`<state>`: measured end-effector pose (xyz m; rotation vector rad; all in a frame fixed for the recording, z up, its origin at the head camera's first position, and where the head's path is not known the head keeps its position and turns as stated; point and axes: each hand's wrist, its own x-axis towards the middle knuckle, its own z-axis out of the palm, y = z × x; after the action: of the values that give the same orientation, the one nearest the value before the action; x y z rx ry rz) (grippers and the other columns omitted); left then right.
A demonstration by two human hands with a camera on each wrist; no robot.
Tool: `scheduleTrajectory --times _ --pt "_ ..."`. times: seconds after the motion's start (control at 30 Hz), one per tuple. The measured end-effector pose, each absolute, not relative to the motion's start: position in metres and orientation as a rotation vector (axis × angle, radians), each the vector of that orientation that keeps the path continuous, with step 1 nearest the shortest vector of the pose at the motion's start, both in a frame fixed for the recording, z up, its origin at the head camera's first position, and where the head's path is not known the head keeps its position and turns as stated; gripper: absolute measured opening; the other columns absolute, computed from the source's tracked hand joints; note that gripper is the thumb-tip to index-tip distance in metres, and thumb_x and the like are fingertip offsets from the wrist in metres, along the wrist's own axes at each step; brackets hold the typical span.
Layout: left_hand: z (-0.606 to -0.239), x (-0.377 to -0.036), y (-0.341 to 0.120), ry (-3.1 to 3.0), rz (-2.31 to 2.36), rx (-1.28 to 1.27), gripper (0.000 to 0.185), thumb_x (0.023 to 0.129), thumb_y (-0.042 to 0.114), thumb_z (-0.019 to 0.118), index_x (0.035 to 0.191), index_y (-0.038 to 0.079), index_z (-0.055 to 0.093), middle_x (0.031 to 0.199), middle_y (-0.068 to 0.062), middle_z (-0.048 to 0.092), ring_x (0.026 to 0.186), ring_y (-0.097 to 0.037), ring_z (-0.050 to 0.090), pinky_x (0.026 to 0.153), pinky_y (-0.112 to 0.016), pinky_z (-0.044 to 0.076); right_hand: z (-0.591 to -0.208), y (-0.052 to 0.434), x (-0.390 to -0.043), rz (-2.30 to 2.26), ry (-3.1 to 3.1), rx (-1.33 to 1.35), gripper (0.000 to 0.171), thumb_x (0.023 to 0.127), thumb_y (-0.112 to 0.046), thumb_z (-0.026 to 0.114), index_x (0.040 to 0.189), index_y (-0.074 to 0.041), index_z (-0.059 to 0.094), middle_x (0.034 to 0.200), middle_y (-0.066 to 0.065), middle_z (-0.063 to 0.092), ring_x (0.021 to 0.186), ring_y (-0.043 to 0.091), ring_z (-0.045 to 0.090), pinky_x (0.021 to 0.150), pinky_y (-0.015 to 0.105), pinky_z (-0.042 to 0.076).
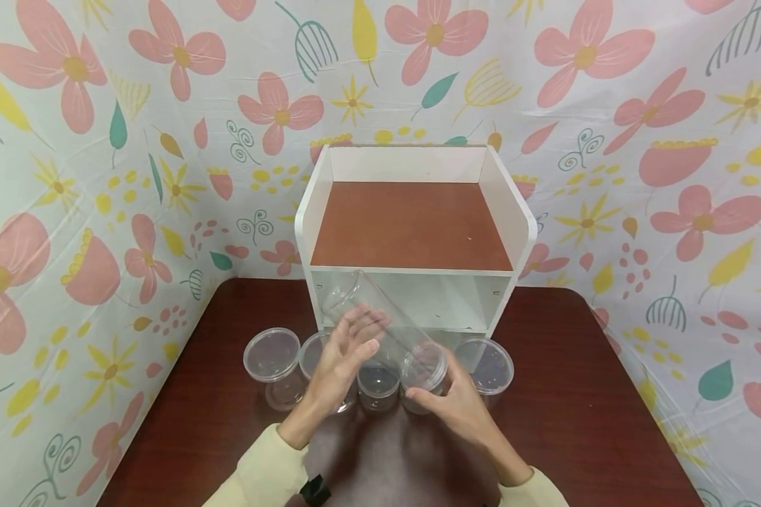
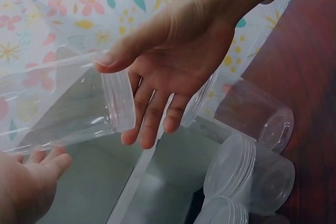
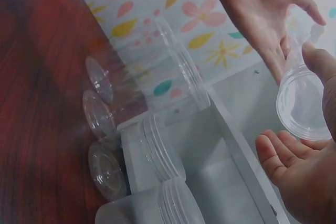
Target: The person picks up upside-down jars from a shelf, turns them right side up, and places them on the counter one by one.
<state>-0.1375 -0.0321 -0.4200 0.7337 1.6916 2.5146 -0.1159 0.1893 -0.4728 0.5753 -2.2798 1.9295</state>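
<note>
A tall clear plastic jar (image 1: 390,327) slants between both hands, in front of a small white cabinet. My right hand (image 1: 463,405) grips its lower right end, thumb in front and fingers behind. Near the raised left end, my left hand (image 1: 345,359) lies against the jar with its fingers extended. In the left wrist view, the left thumb (image 2: 113,65) rests by the jar's ringed end (image 2: 119,100), and the fingers reach down behind it. The right wrist view shows a round end of the jar (image 3: 304,103) above the right hand's fingertips (image 3: 270,150).
Several clear jars stand in a row before the cabinet (image 1: 412,225), among them a left jar (image 1: 273,355) and a right jar (image 1: 485,366). The cabinet has a brown top shelf (image 1: 412,222) and a lower compartment. Floral cloth (image 1: 165,141) hangs behind the dark table (image 1: 577,394).
</note>
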Motion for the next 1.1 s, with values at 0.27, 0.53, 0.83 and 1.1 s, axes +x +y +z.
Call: scheduleTrajectory --times 0.27,0.53,0.83,1.1 --pt "-0.42 -0.137 -0.042 1.855 2.458 0.582 0.069 0.097 0.009 0.056 0.156 -0.01 0.025 0.151 -0.033 0.042 0.141 -0.044 0.044 0.112 -0.031 0.041 -0.476 0.196 -0.113 2.03 -2.187 0.542 0.064 0.086 0.007 0.076 0.143 -0.001 0.048 0.136 0.022 0.059 0.112 0.016 0.066 0.092 0.025 0.054" --pt "-0.42 -0.141 -0.06 1.989 2.48 0.609 0.06 0.106 0.015 0.043 0.155 -0.014 0.025 0.147 -0.037 0.041 0.138 -0.049 0.044 0.116 -0.042 0.037 -0.473 0.209 -0.108 2.082 -2.13 0.516 0.06 0.088 0.011 0.07 0.143 0.005 0.046 0.131 0.023 0.059 0.111 0.015 0.067 0.089 0.027 0.057" --pt "-0.416 -0.143 -0.077 2.259 2.352 0.333 0.054 0.108 0.013 0.051 0.154 -0.009 0.034 0.149 -0.027 0.048 0.135 -0.042 0.052 0.109 -0.032 0.045 -0.462 0.225 -0.104 2.142 -2.015 0.578 0.058 0.09 0.017 0.064 0.142 0.013 0.039 0.135 0.024 0.059 0.117 0.019 0.066 0.091 0.027 0.056" --pt "-0.409 -0.143 -0.091 2.411 2.259 0.199 0.056 0.106 0.015 0.059 0.154 -0.004 0.038 0.149 -0.023 0.049 0.135 -0.034 0.053 0.108 -0.032 0.044 -0.451 0.241 -0.103 2.051 -2.006 0.645 0.061 0.091 0.02 0.062 0.146 0.016 0.035 0.138 0.018 0.059 0.116 0.019 0.066 0.094 0.027 0.055"
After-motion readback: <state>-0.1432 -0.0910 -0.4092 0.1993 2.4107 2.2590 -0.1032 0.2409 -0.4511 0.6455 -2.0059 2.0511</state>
